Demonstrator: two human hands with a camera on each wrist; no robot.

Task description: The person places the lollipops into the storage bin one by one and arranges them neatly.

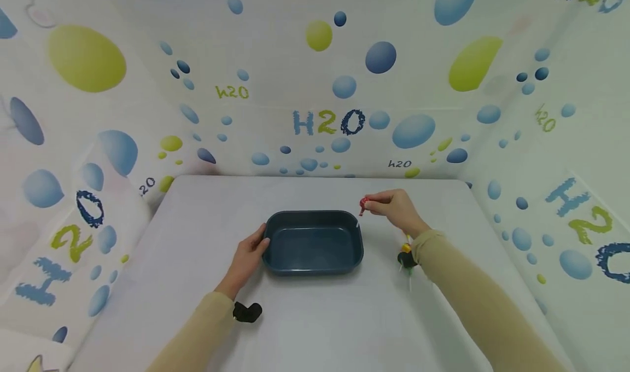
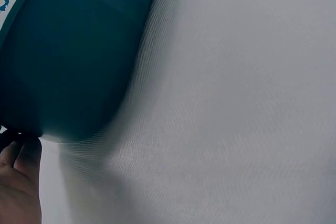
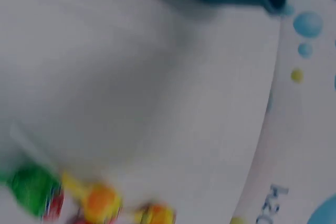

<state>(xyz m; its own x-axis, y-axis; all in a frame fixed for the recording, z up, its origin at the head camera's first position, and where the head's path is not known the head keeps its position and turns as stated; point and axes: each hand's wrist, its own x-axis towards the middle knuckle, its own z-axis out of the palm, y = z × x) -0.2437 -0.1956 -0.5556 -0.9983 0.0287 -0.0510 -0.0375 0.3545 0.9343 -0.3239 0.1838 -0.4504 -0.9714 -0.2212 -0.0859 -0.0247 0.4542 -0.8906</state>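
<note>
A dark teal rectangular dish (image 1: pixel 313 246) stands in the middle of the table. My left hand (image 1: pixel 248 254) grips its left end, thumb at the rim; in the left wrist view the fingers (image 2: pixel 25 163) meet the end of the dish. Just beyond the dish's far right corner, my right hand (image 1: pixel 394 208) pinches a red-wrapped lollipop (image 1: pixel 364 203) above the table, its white stick pointing down. Under the right forearm lie more lollipops, partly hidden: a yellow one (image 1: pixel 406 248) in the head view, and a green one (image 3: pixel 34 190) beside orange-yellow ones (image 3: pixel 101 203) in the right wrist view.
The white table (image 1: pixel 315 323) runs back to a wall cloth (image 1: pixel 275 60) printed with blue and green drops and H2O lettering. Similar printed cloth covers both sides. Black camera mounts (image 1: pixel 248 312) sit at the wrists.
</note>
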